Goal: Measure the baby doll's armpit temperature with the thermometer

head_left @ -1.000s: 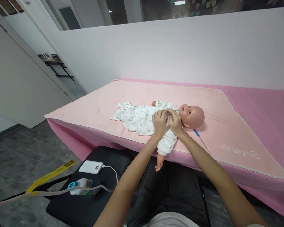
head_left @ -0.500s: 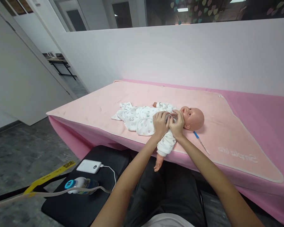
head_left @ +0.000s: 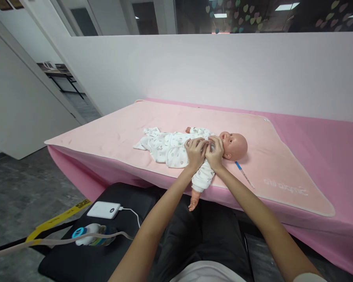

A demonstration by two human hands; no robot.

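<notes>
A bald baby doll (head_left: 235,145) lies on its back, head to the right, in a white printed baby outfit (head_left: 174,152). My left hand (head_left: 195,152) is closed on the outfit's upper chest, fingers bent. Close beside it, my right hand (head_left: 214,152) pinches the cloth near the neck. Both sets of fingertips almost meet, and they partly hide the cloth between them. The doll's near arm in its sleeve (head_left: 203,177) hangs over the table edge below my wrists. A thin stick with a blue end, perhaps a thermometer (head_left: 244,174), lies by the doll's head.
The doll rests on a light pink mat (head_left: 111,129) over a pink-covered table (head_left: 341,156). At the lower left, a black seat (head_left: 67,258) holds a white power bank (head_left: 103,210) with a cable and a blue-capped bottle (head_left: 91,234). A white wall (head_left: 194,70) stands behind the table.
The whole view has shifted slightly, so the doll and table appear a little further left. My hands stay at the doll's upper chest, with their fingers slightly shifted.
</notes>
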